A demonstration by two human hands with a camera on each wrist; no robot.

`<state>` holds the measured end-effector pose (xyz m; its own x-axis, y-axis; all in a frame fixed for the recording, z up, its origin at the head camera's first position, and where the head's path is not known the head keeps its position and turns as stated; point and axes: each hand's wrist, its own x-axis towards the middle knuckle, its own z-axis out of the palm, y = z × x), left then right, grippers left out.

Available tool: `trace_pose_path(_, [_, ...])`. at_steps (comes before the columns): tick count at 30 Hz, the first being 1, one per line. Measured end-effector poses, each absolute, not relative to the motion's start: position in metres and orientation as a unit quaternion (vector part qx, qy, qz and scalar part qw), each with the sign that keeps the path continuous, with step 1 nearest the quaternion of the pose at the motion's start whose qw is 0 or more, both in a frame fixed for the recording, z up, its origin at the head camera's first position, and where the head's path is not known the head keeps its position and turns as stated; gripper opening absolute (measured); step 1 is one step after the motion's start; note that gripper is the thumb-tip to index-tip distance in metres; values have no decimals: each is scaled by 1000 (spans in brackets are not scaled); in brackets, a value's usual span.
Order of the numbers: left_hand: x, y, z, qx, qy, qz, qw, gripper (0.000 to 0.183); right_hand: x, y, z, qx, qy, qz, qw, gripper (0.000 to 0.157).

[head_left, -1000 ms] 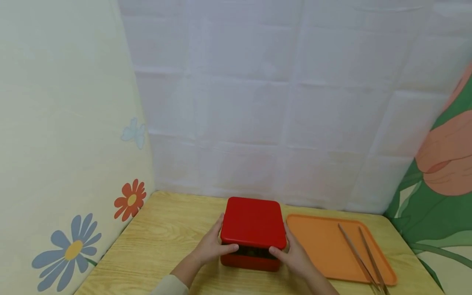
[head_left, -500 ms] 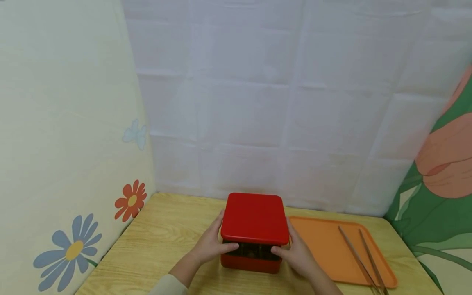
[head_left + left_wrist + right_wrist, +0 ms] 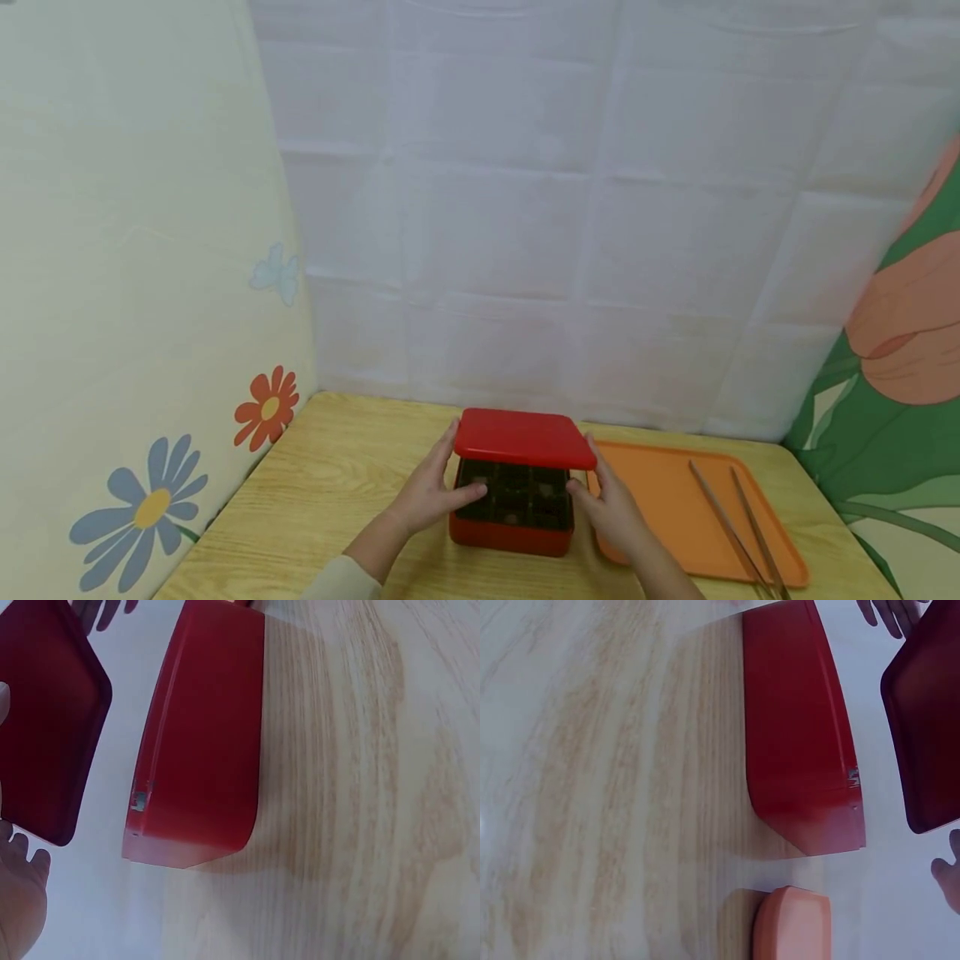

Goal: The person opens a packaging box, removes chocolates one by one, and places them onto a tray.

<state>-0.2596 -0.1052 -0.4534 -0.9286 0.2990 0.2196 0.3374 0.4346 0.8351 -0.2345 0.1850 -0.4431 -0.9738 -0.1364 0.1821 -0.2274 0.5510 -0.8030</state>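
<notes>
Head view, clock face centred on the box. The red lid point(image 3: 525, 437) was held free of the red box point(image 3: 513, 540), tilted over its twelve o'clock part, its six o'clock edge apparently the higher. From my remote station I saw the left hand point(image 3: 431, 490) at nine o'clock and the right hand point(image 3: 612, 504) at three, both grasping the lid by its sides. Below it lay a dark divided insert point(image 3: 512, 498) inside the box (I could not tell what, if anything, the compartments held). An orange tray point(image 3: 645, 508) sat near the box at three o'clock, with slender metal tongs point(image 3: 725, 518) lying across its own three o'clock side; the box stood on the wooden table point(image 3: 360, 467).

Hazards, as I judged them: the side grip, if one hand slackened, would have let the lid twist and drop a corner into the insert. Its twelve o'clock edge, if lowered too soon, could have struck the box rim and pushed the box along the wood. A wide swing towards three o'clock might have knocked the tongs off the tray.
</notes>
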Motion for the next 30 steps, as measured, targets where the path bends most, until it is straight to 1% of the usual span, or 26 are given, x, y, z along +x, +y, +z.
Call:
trace_pose_path(3, [-259, -105, -451, -194, -845, -497, 29, 102, -236, 184, -441, 109, -883, 452, 60, 73])
trace_pose_path(11, [-258, -110, -444, -201, -854, -476, 59, 98, -237, 183, -434, 133, -893, 414, 115, 65])
trace_pose_path(17, [-258, -112, -440, -213, -854, -468, 71, 96, -234, 182, -432, 120, -900, 401, 122, 55])
trace_pose_path(20, [-258, -113, -439, -220, -854, -463, 85, 94, -235, 181, -432, 134, -899, 387, 155, 48])
trace_pose_path(24, [-259, -114, -438, -234, -851, -457, 108, 84, -238, 180, -434, 149, -896, 363, 210, 40])
trace_pose_path(26, [-259, -114, -439, -245, -846, -458, 121, 80, -239, 179, -434, 142, -894, 360, 226, 37])
trace_pose_path(30, [-258, -114, -440, -256, -840, -459, 134, 86, -238, 178, -432, 113, -893, 362, 240, 34])
